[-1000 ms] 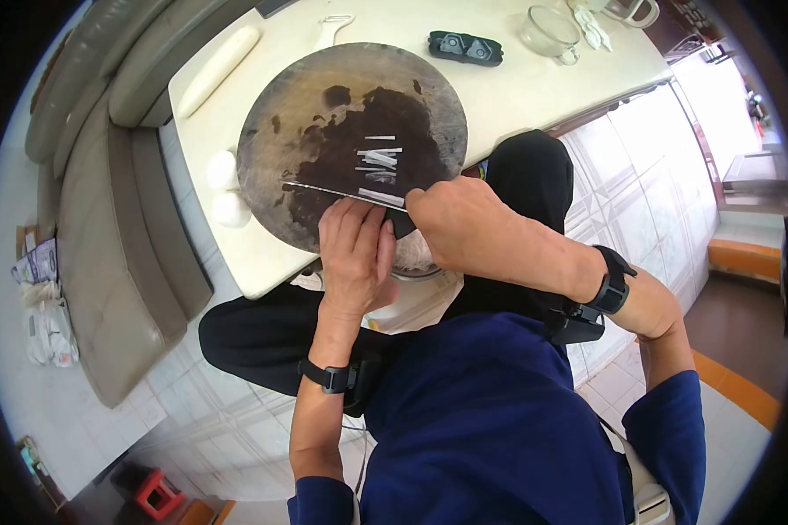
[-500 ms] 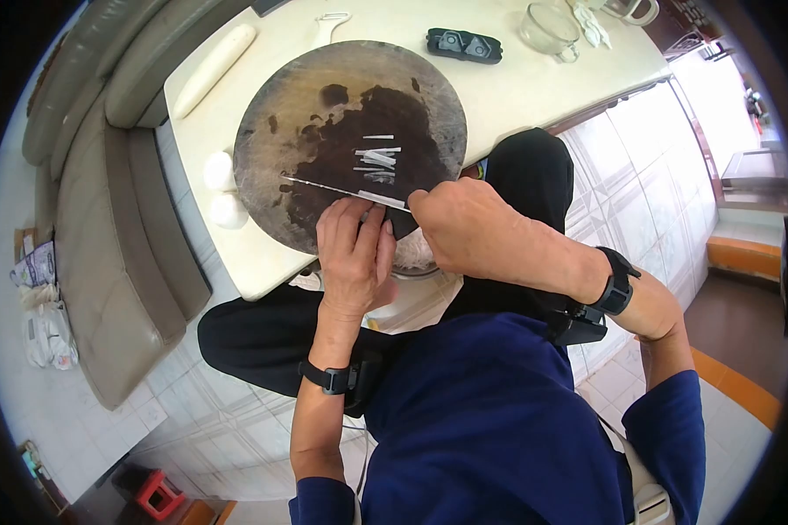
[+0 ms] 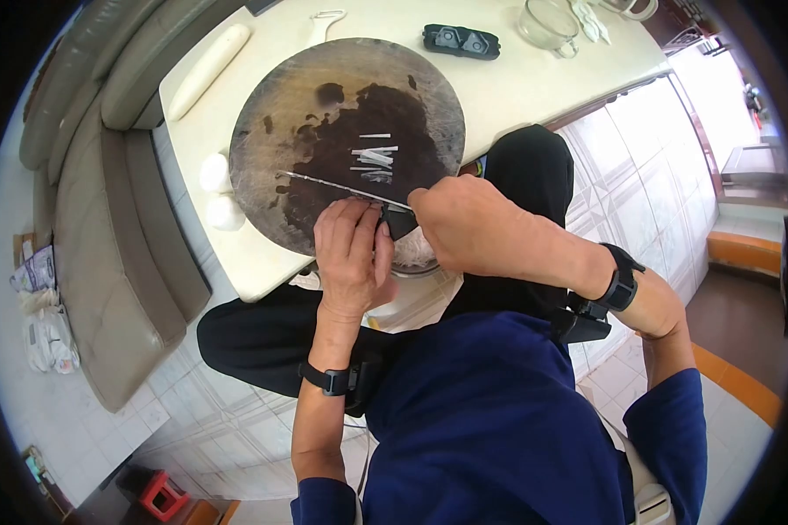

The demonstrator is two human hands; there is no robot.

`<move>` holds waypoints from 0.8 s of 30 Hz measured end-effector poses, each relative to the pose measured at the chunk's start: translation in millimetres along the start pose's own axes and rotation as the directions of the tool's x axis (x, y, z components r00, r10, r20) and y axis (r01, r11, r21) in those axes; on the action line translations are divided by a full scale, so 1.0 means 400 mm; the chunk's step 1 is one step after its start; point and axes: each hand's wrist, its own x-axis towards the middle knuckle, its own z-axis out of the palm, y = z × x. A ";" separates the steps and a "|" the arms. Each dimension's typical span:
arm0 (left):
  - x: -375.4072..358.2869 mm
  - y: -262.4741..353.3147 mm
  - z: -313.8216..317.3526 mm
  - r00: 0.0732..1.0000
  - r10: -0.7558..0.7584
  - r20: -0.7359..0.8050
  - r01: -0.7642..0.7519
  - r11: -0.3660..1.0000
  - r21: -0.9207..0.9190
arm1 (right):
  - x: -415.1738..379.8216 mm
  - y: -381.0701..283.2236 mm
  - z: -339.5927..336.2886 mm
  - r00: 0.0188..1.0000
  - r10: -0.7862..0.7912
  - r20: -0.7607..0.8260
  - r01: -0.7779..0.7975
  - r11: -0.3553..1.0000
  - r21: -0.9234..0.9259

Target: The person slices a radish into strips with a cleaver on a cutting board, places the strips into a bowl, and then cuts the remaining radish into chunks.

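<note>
My right hand (image 3: 477,229) is wrapped around the handle end of a kitchen knife (image 3: 337,187). Its thin blade edge points left across the round wooden chopping board (image 3: 263,105). Beside the blade, my left hand (image 3: 346,249) presses its bunched fingertips down near the board's front edge; whatever lies under them is hidden. Beyond the knife, several thin white strips (image 3: 375,157), which look like cut radish, lie on the wet dark patch of the board. A bowl of white shreds (image 3: 416,249) shows partly below the board, between my hands.
A long white radish (image 3: 208,72) and two round white items (image 3: 221,210) lie left of the board. Behind it are a peeler (image 3: 324,24), a black case (image 3: 461,41) and a glass cup (image 3: 547,28). A sofa (image 3: 136,289) stands at left.
The white strip that lay along the blade is no longer seen there. The knife and both hands have barely shifted; the whole view has moved slightly.
</note>
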 end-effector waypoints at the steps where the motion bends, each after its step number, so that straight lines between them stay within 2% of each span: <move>1: 0.000 -0.001 0.000 1.000 -0.001 0.001 0.001 1.000 0.000 | 0.003 0.001 -0.001 1.000 0.000 0.001 0.000 1.000 0.001; 6: -0.007 0.000 0.003 1.000 -0.012 -0.017 0.012 1.000 0.010 | 0.034 -0.005 0.000 0.998 0.005 0.055 -0.006 1.000 0.022; 10: -0.008 0.012 -0.005 1.000 -0.026 0.017 0.025 0.996 0.080 | 0.053 0.014 0.009 1.000 0.015 0.020 -0.015 1.000 0.017; 12: -0.004 0.016 -0.005 0.998 -0.044 -0.037 0.045 0.998 0.036 | 0.042 0.029 0.008 0.998 0.064 -0.025 -0.063 0.997 0.036; 16: -0.031 0.011 -0.009 0.995 -0.046 -0.087 0.049 0.998 0.039 | 0.011 0.031 -0.011 0.997 0.046 -0.060 -0.045 0.999 0.025; 24: -0.023 0.012 -0.020 0.999 -0.034 -0.005 0.034 0.998 0.058 | -0.003 0.022 -0.001 0.994 0.005 -0.107 0.000 0.999 0.039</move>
